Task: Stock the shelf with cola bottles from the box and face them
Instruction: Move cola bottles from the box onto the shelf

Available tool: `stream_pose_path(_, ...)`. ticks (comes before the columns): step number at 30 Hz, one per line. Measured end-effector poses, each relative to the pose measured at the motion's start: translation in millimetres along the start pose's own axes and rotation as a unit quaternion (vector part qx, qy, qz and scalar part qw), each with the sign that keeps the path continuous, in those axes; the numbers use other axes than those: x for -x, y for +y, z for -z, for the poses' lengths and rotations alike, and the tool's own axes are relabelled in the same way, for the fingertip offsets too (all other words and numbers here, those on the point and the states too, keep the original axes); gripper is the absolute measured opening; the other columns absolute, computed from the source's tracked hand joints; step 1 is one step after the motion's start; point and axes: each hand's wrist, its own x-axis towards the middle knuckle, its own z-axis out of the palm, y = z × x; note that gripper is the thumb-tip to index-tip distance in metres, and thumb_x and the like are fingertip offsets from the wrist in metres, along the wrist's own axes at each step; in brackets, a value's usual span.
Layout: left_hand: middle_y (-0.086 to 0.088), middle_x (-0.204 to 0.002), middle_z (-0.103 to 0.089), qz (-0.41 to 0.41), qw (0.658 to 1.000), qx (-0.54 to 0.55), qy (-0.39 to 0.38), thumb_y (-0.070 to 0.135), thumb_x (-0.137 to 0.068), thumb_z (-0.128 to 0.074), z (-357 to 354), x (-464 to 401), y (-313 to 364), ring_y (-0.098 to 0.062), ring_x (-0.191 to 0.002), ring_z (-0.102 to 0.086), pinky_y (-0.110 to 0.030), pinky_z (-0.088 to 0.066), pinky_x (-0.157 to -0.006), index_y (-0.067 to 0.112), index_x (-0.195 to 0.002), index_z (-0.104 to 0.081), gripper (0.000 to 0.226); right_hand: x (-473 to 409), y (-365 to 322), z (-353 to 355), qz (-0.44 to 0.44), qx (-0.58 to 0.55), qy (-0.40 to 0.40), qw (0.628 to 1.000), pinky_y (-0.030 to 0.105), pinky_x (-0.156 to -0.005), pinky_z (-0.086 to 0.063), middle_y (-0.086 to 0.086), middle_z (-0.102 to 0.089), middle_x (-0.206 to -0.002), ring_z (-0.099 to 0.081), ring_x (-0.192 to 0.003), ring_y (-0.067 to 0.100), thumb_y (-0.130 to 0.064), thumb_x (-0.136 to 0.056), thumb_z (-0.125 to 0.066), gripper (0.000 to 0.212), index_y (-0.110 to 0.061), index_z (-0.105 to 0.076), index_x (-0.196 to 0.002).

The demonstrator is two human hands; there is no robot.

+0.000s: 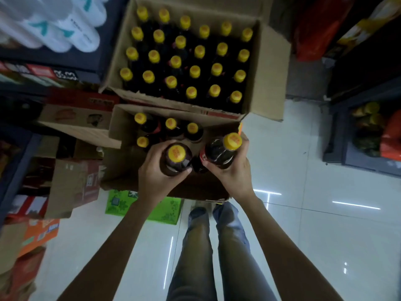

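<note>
Two open cardboard boxes stand on the floor in front of me. The far box (268, 68) is full of dark cola bottles with yellow caps. In the near box (118, 127) several bottles stand along its far side. My left hand (155, 172) grips one dark cola bottle (176, 159) around its shoulder, seen cap-up. My right hand (233, 170) grips a second cola bottle (220, 152) with a red label edge, also upright. Both bottles are over the near box, close side by side.
Shelving (13, 170) with cartons runs along the left. White bottles (65, 27) lie at the upper left. A green carton (165, 211) sits under the near box. Dark crates (364, 135) with produce stand at the right. The white tiled floor (303, 170) shows beyond my legs.
</note>
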Motion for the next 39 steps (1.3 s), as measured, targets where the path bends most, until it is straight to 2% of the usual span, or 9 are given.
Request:
stream_pose_path(4, -0.01, -0.119, -0.056, 0.007, 0.992, 0.119, -0.047, 0.04, -0.069, -0.079, 14.3, -12.5, 74.6, -0.02, -0.117, -0.054, -0.037, -0.047, -0.098, 0.036, -0.119, -0.048, 0.059, 13.8, -34.0, 65.8, -0.019, -0.093, 0.042, 0.995, 0.026, -0.085, -0.049, -0.019, -0.06, -0.106, -0.061, -0.1, 0.011, -0.018, -0.072, -0.084, 0.062, -0.034, -0.037, -0.111)
stream_pose_path(8, -0.003, -0.118, -0.059, 0.006, 0.984, 0.159, -0.08, 0.044, -0.066, -0.076, -11.6, -27.5, 145.8, -0.015, -0.115, -0.056, -0.045, -0.047, -0.099, 0.04, -0.117, -0.049, 0.058, 26.0, -41.2, 134.2, -0.017, -0.114, 0.081, 0.99, 0.035, -0.087, -0.052, -0.005, -0.06, -0.116, -0.061, -0.106, 0.017, -0.033, -0.068, -0.082, 0.066, -0.035, -0.046, -0.123)
stream_pose_path(14, 0.029, -0.111, -0.057, -0.05, 0.966, 0.211, -0.144, 0.042, -0.058, -0.079, -95.3, -24.3, 258.5, -0.005, -0.11, -0.058, -0.029, -0.045, -0.097, 0.049, -0.113, -0.047, 0.065, 63.1, -12.6, 260.2, 0.001, -0.117, 0.17, 0.979, 0.036, -0.093, -0.052, -0.005, -0.06, -0.122, -0.06, -0.113, 0.013, -0.041, -0.068, -0.078, 0.073, -0.031, -0.047, -0.134)
stream_pose_path(16, 0.028, -0.107, -0.059, -0.066, 0.962, 0.214, -0.156, 0.04, -0.054, -0.08, -128.6, -16.8, 296.0, -0.006, -0.104, -0.06, -0.027, -0.047, -0.091, 0.054, -0.107, -0.049, 0.063, 79.3, -2.0, 310.7, 0.006, -0.107, 0.2, 0.974, 0.026, -0.09, -0.051, -0.009, -0.062, -0.12, -0.061, -0.11, 0.008, -0.046, -0.069, -0.075, 0.069, -0.043, -0.043, -0.13)
stream_pose_path(19, 0.022, -0.106, -0.062, -0.085, 0.958, 0.22, -0.162, 0.042, -0.053, -0.079, -180.3, 0.4, 353.8, -0.003, -0.099, -0.062, -0.021, -0.048, -0.084, 0.057, -0.102, -0.051, 0.059, 104.0, 19.2, 393.2, 0.007, -0.097, 0.236, 0.967, 0.023, -0.089, -0.051, -0.013, -0.06, -0.12, -0.061, -0.107, 0.003, -0.05, -0.066, -0.076, 0.075, -0.035, -0.041, -0.13)
stream_pose_path(24, 0.021, -0.11, -0.065, -0.108, 0.947, 0.255, -0.164, 0.04, -0.06, -0.077, -264.9, 29.8, 451.1, -0.005, -0.106, -0.062, -0.021, -0.047, -0.089, 0.043, -0.112, -0.053, 0.058, 133.2, 46.4, 533.1, 0.028, -0.047, 0.261, 0.964, 0.028, -0.084, -0.053, -0.022, -0.061, -0.11, -0.064, -0.099, 0.005, -0.057, -0.06, -0.076, 0.069, -0.037, -0.042, -0.116)
stream_pose_path(29, 0.027, -0.123, -0.059, -0.149, 0.92, 0.307, -0.194, 0.041, -0.069, -0.068, -336.9, 39.4, 554.1, 0.004, -0.118, -0.053, -0.01, -0.042, -0.094, 0.035, -0.128, -0.045, 0.064, 135.7, 60.2, 657.4, 0.066, -0.037, 0.267, 0.961, 0.024, -0.083, -0.053, -0.017, -0.065, -0.112, -0.065, -0.099, 0.004, -0.052, -0.066, -0.077, 0.065, -0.04, -0.047, -0.123)
stream_pose_path(32, 0.033, -0.119, -0.058, -0.186, 0.911, 0.312, -0.197, 0.043, -0.073, -0.063, -371.1, 23.9, 617.2, 0.006, -0.115, -0.054, -0.01, -0.043, -0.091, 0.039, -0.128, -0.041, 0.059, 120.8, 60.3, 727.7, 0.1, -0.029, 0.288, 0.952, 0.011, -0.079, -0.047, -0.021, -0.067, -0.104, -0.063, -0.095, -0.004, -0.05, -0.068, -0.075, 0.065, -0.031, -0.051, -0.125)
stream_pose_path(39, 0.011, -0.125, -0.06, -0.304, 0.888, 0.325, -0.115, 0.064, -0.079, -0.06, -440.1, -34.9, 744.3, -0.013, -0.121, -0.055, -0.041, -0.041, -0.106, 0.016, -0.135, -0.045, 0.075, 67.3, 34.3, 868.6, 0.18, -0.03, 0.312, 0.932, 0.007, -0.083, -0.042, -0.025, -0.065, -0.103, -0.059, -0.1, -0.007, -0.052, -0.074, -0.066, 0.056, -0.026, -0.056, -0.122)
